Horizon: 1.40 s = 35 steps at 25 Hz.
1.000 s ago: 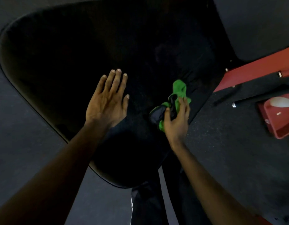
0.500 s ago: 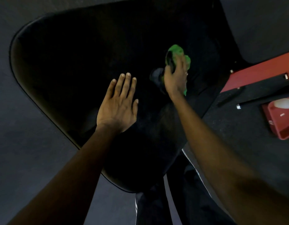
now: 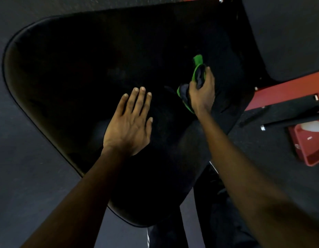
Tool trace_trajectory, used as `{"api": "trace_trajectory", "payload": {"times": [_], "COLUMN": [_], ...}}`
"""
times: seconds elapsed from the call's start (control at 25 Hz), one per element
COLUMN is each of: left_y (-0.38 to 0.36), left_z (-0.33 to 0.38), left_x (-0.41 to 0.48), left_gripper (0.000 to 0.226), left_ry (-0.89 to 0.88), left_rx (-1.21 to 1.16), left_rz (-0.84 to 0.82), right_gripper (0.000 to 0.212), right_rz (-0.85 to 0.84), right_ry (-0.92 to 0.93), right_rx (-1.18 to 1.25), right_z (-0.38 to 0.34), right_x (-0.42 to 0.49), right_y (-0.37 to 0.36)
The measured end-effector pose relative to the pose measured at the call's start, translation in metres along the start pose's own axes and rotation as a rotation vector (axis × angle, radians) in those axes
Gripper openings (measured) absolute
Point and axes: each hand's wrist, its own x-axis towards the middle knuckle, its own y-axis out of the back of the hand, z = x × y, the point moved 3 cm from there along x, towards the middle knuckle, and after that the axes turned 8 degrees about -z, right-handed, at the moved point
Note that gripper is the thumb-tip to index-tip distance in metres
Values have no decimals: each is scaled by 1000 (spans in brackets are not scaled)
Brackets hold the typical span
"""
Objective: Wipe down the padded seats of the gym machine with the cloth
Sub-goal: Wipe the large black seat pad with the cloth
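Dark trousers [image 3: 219, 212] with a thin white stripe show at the near edge of the frame, just below the narrow near tip of a gym machine's black padded seat [image 3: 74, 68]. Both bare forearms reach away from the camera over the pad. The left hand [image 3: 130, 122] lies flat on the near-middle of the seat, palm down, fingers straight and close together, thumb out to the right, holding nothing. To its right and a little farther off, the right hand [image 3: 201, 93] presses a green-and-dark cloth [image 3: 198, 59] against the right side of the seat. Its fingers and thumb are curled round the bunched fabric, with one green fold poking out beyond the fingertips on the far side and another green edge showing left of the wrist. The two hands are apart, with a strip of bare pad between them. The seat widens from its rounded near tip to a broad far edge, and its piped rim catches a dull light along the left side. Dark speckled floor [image 3: 20, 176] lies on either side. Right of the seat, a red frame bar [image 3: 289, 86] runs to the right edge, with a black rod [image 3: 289, 120] just nearer than it. Nearer again, a red tray [image 3: 305, 151] sits on the floor, holding something pale too blurred to identify. At the far right a second dark pad [image 3: 289, 33] shows beyond the red bar.
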Motion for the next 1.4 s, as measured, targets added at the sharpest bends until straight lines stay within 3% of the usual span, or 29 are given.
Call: {"api": "trace_trajectory", "payload": {"times": [0.08, 0.2, 0.28, 0.36, 0.48, 0.64, 0.8, 1.08, 1.16, 1.28, 1.32, 1.4], "left_y": [0, 4, 5, 6, 5, 4, 1, -1, 2, 3, 3, 3], "left_z": [0, 1, 0, 0, 0, 0, -1, -1, -1, -1, 0, 1], "left_x": [1, 1, 1, 2, 3, 4, 2, 3, 3, 4, 3, 3], "left_gripper": [68, 70, 71, 70, 70, 71, 71, 70, 70, 72, 72, 71], "left_ry": [6, 0, 0, 4, 14, 21, 9, 8, 11, 13, 10, 2], "left_rx": [-10, -2, 5, -15, -23, -10, -7, -9, -25, -33, -30, -26], "left_rz": [4, -10, -21, -19, -20, -26, -18, 4, 2, -1, -2, 13], "right_gripper": [64, 63, 65, 63, 63, 66, 66, 64, 66, 65, 65, 64], "right_rz": [11, -206, -347, -292, -205, -153, -175, 75, 35, -219, -245, -182], "right_ry": [23, 456, 633, 600, 373, 337, 308, -195, -25, 413, 486, 451], "right_rx": [-4, -116, -238, -241, -143, -87, -130, -6, -24, -55, -46, -8], "right_z": [-23, -64, -64, -62, -66, -64, -2, -30, -51, -56, -57, -58], "right_x": [7, -33, -42, -6, 40, -26, -87, 58, 22, -53, -49, -7], "right_y": [-8, -31, -37, -31, -28, -33, -15, -12, -22, -42, -40, -36]}}
